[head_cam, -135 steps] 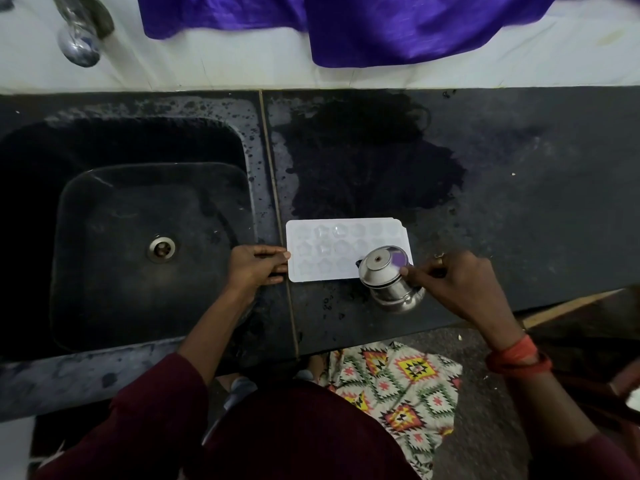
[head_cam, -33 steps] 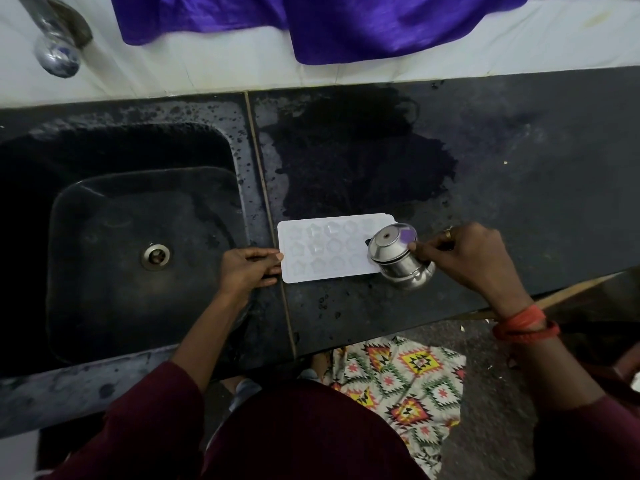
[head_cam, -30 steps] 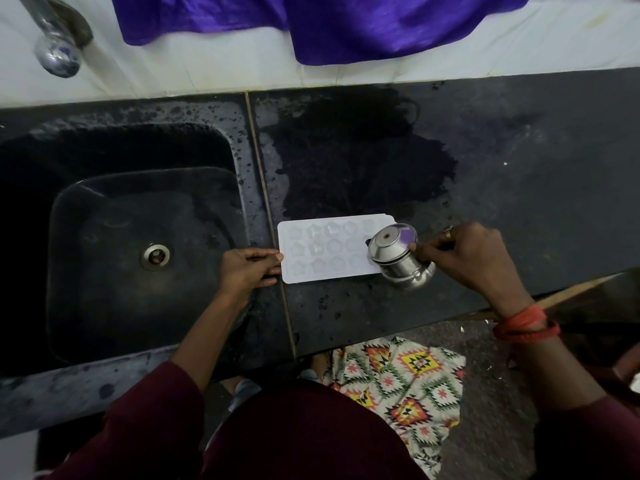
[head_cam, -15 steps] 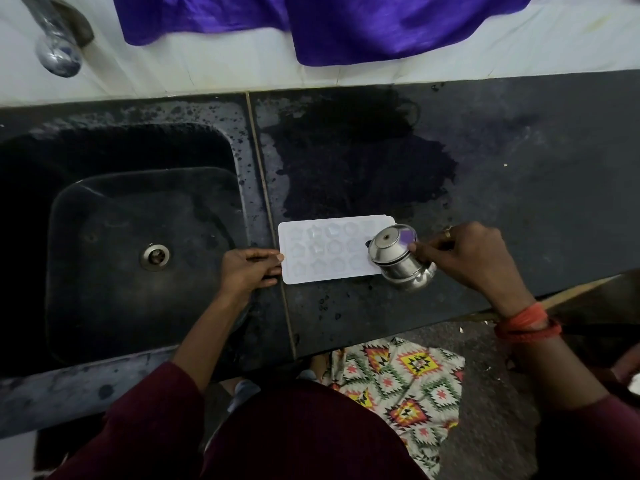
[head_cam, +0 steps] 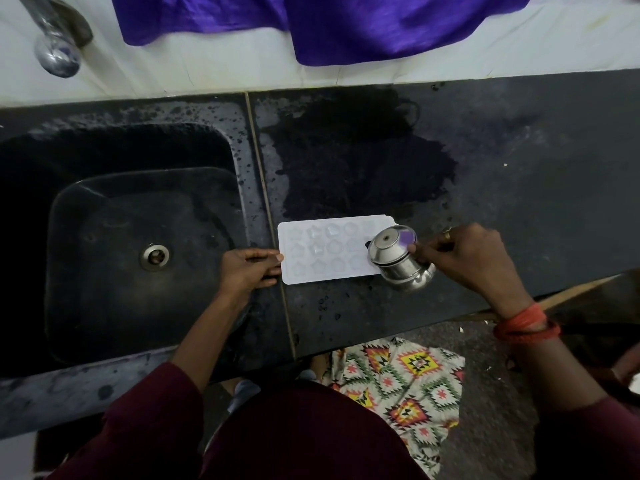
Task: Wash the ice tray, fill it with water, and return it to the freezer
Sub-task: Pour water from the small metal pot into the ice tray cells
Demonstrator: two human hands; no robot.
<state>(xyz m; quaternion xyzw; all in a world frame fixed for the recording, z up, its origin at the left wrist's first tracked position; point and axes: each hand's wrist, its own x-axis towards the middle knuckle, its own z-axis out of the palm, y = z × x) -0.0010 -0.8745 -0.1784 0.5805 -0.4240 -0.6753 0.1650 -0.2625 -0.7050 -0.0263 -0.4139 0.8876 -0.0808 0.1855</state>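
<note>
Dark stone counter (head_cam: 519, 168) with a wet patch (head_cam: 353, 161), black sink (head_cam: 104, 271) at left, tap (head_cam: 57, 57) on the white wall, purple cloth (head_cam: 346, 22) hanging above. White ice tray (head_cam: 325, 251) lies flat on the counter just right of the seam. The left hand (head_cam: 247, 271) pinches its left short edge, thumb on top. The right hand (head_cam: 471, 258) grips a small steel pot (head_cam: 398, 261) - fingers curled round it - tilted over the tray's right end (can't tell if water is running). Patterned cloth (head_cam: 401, 372) on the floor below.
</note>
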